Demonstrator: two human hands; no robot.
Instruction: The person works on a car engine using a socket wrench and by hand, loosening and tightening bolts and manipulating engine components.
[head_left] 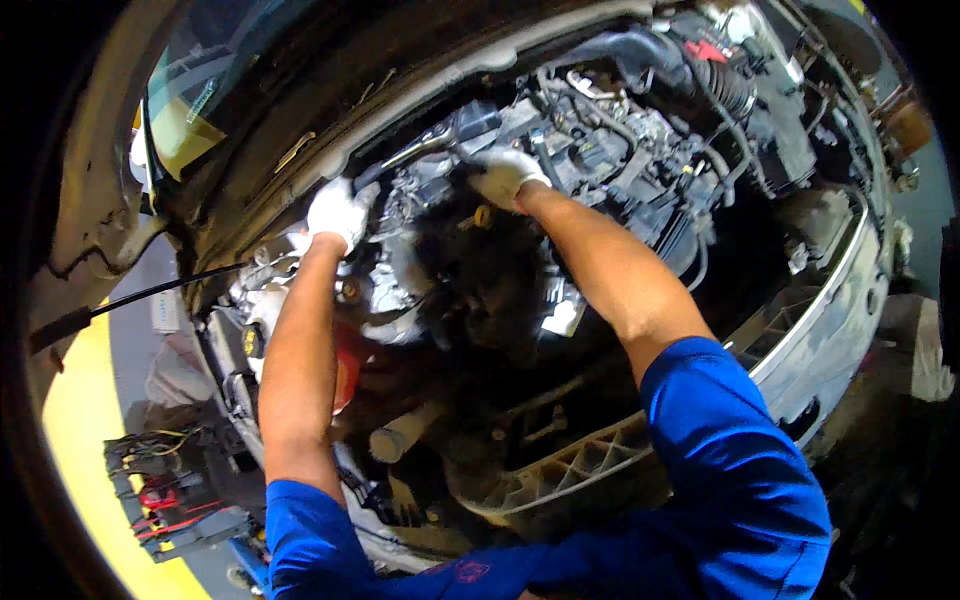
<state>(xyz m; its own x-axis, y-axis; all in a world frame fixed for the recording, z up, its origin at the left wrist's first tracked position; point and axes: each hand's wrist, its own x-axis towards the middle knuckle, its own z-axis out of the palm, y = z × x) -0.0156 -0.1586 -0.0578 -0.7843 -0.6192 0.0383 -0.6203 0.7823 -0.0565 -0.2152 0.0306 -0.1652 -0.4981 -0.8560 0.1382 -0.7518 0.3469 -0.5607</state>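
In the head view, my left hand [336, 214], in a white glove, is closed at the back left of an open engine bay [610, 150], near a metal bar [410, 145] that runs toward a black housing [478, 118]; what it grips is unclear. My right hand [508, 182], in a pale glove, sits right of it beside the engine parts. Its fingers are blurred and partly lost in shadow. Below it are a yellow loop [480, 216] and a deep dark gap among the parts.
The raised hood is held by a dark rod [160, 288] at left. The car's front beam [560, 478] crosses below my arms. An open tool case [170, 495] lies at lower left by a yellow floor stripe [78, 380]. A coolant reservoir [262, 330] is beside my left forearm.
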